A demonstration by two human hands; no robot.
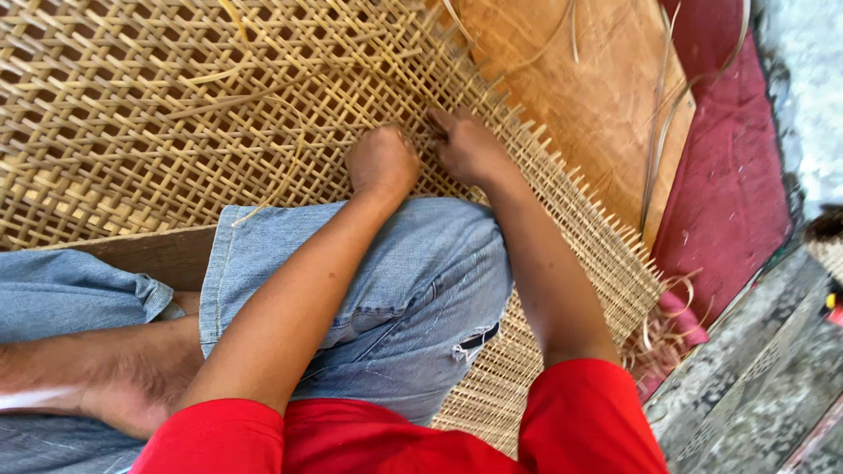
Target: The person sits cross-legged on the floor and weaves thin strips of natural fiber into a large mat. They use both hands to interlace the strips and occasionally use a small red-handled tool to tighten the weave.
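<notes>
The left hand [382, 162] rested clenched on the woven cane mat [158, 114]. Just beside it, the right hand [465, 147] pressed fingertips into the weave; whether its grip held a strand, I could not tell.

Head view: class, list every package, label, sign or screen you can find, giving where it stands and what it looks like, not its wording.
None in view: no package, label, sign or screen.
What shows instead: an open-weave pale cane mat on a brown wooden board, a dark red cloth at right, and the left hand and right hand pressed on the weave.
</notes>
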